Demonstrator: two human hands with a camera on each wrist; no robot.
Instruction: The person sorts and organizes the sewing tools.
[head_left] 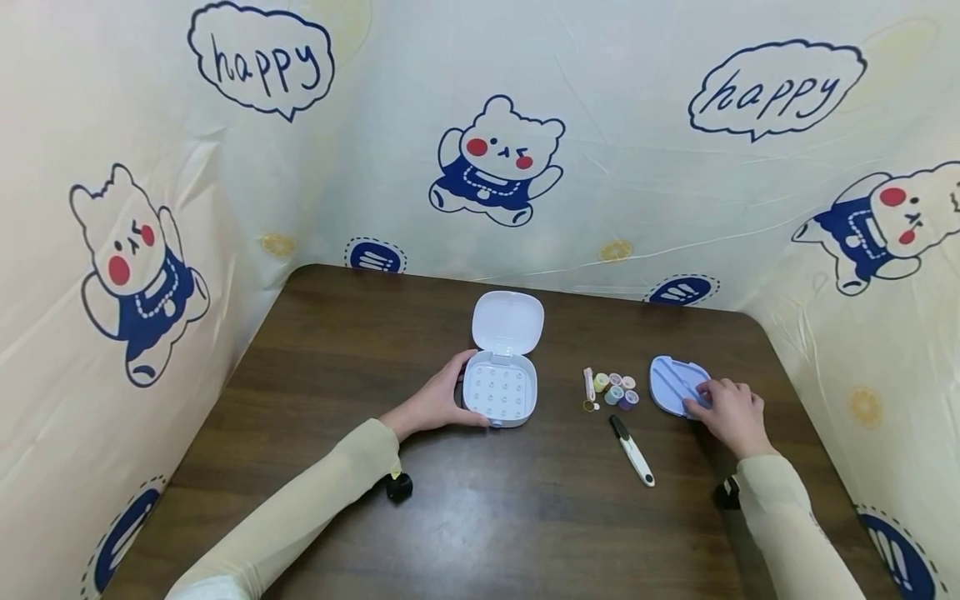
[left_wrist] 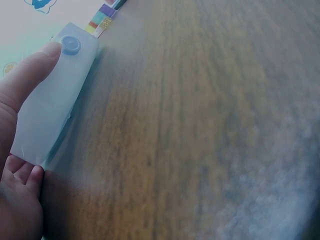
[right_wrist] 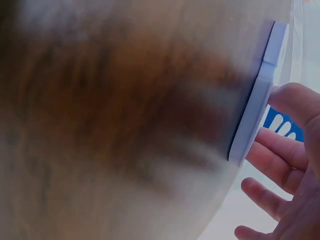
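My left hand (head_left: 442, 398) grips the left side of a pale-blue case (head_left: 501, 421), thumb at its front beside a round clasp (left_wrist: 71, 45). The case's lid (head_left: 508, 322) stands open, and rows of small pegs show inside. At the right, my right hand (head_left: 733, 414) has its thumb and fingers on the right side of a flat blue tray (head_left: 670, 385) with a long ridge across it. The tray (right_wrist: 255, 107) appears to lie on the table; its grip is partly hidden by the fingers.
Between case and tray sit several small coloured spools (head_left: 614, 395) beside a small pink piece (head_left: 588, 383). A slim black-and-white tool (head_left: 632, 450) lies nearer me on the brown table (head_left: 525, 517). Printed sheeting (head_left: 630, 192) closes off the back and sides.
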